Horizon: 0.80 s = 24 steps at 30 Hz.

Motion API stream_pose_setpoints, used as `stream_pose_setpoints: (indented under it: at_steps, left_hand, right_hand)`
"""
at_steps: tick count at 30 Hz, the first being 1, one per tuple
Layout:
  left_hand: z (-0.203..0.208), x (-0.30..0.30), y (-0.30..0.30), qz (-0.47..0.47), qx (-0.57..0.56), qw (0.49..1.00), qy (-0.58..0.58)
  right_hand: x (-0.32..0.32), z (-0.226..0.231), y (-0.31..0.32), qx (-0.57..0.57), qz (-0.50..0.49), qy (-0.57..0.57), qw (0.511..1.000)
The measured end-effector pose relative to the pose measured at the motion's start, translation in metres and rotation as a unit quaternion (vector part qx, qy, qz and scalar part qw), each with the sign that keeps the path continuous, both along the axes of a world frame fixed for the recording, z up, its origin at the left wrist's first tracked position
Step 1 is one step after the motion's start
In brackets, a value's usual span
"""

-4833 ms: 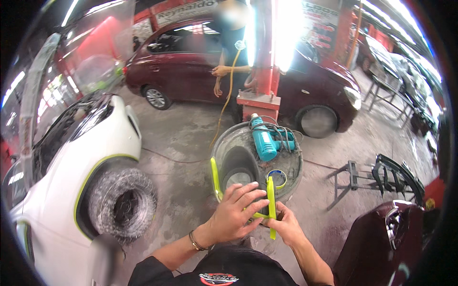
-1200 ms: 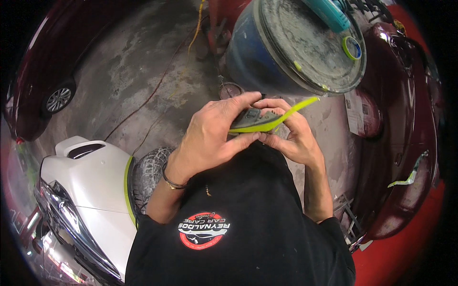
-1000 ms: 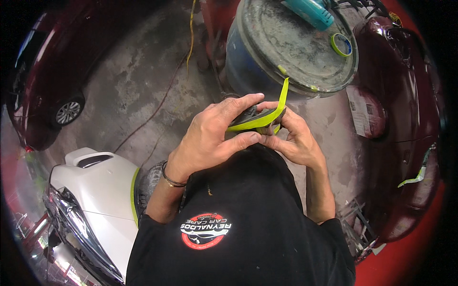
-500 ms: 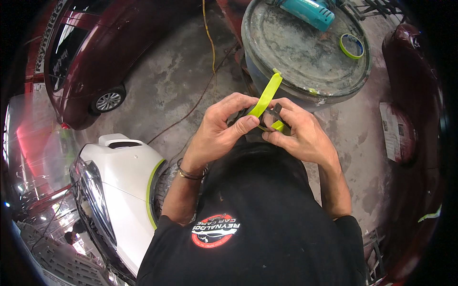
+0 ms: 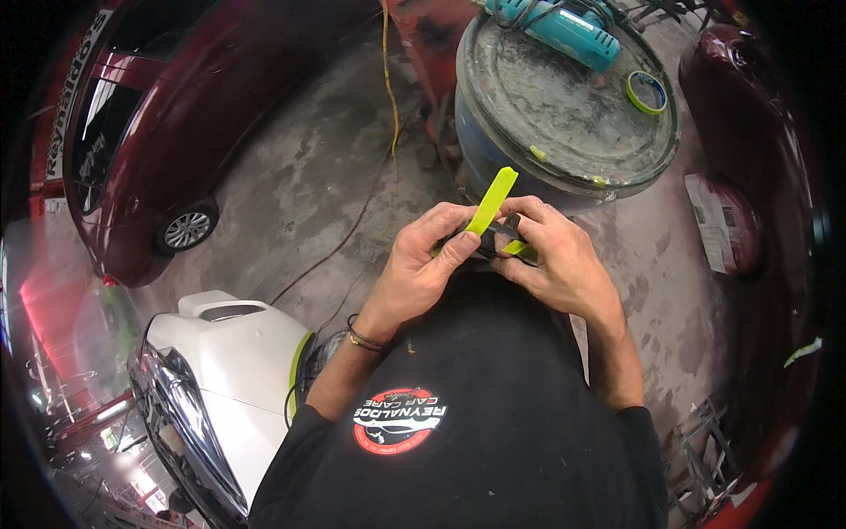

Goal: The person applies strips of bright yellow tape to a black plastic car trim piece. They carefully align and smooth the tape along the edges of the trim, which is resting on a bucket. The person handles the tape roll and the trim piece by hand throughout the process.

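In front of my chest both hands hold a small dark part with a strip of yellow-green tape [image 5: 493,201] on it. The thumb of my left hand [image 5: 421,263] presses the strip near its lower end, and the free end sticks up toward the drum. Opposite it, my right hand [image 5: 566,257] pinches the dark part [image 5: 504,227] between thumb and fingers. A second bit of green tape [image 5: 520,249] shows by the right thumb. Fingers cover most of the part, so its full shape is hidden.
A drum [image 5: 564,115] stands ahead, bearing a teal power tool [image 5: 573,37] and a tape roll [image 5: 648,93]. Dark red cars [image 5: 150,167] flank the floor left and right. A white bumper [image 5: 238,353] edged with green tape sits lower left. A yellow cord [image 5: 389,88] crosses the floor.
The view has shifted, so the cars and bumper appear lower. Both hands keep their grip. The tape's free end now shows clear of the drum's rim.
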<state>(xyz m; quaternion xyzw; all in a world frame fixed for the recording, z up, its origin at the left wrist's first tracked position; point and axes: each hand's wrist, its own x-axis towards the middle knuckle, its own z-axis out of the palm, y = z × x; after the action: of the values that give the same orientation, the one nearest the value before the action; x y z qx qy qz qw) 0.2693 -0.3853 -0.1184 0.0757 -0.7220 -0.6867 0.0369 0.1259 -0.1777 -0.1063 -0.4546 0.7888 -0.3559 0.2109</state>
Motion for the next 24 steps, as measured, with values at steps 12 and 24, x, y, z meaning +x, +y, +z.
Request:
stream_pose_setpoints:
  at_steps: [12,24]
  left_hand:
    - [0.000,0.009,-0.008,-0.003,-0.028,0.999,0.032]
    - [0.002,0.010,-0.008,0.001,-0.056,0.997,0.057]
  right_hand:
    - [-0.012,0.037,-0.016,-0.107,-0.093,-0.198,0.970]
    - [0.035,0.044,-0.010,-0.220,-0.021,0.159,0.962]
